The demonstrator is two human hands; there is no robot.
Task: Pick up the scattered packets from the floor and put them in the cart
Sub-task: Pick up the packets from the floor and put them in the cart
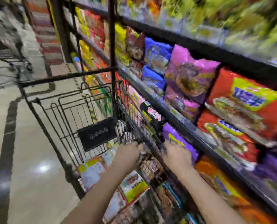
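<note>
- Down low, we see packets (92, 171) lying inside a black wire cart (66, 110): a pale one with red and yellow edges sits at the bottom, another with a yellow corner (134, 186) just beside it.
- Our left hand (126, 157) reaches over the packets and curls at the cart's right-side wire wall; the picture is too blurred for us to tell whether the fingers grip the wire, a packet, or nothing.
- Our right hand (177, 157) is just outside that wall, touching or nearly touching a purple packet (175, 136); we cannot tell its grip.
- A small black sign (97, 134) hangs on the cart's front.
- Shelves (199, 50) crowded with bright snack bags run along the right.
- Pale floor (29, 159) with dark lines spreads left.
</note>
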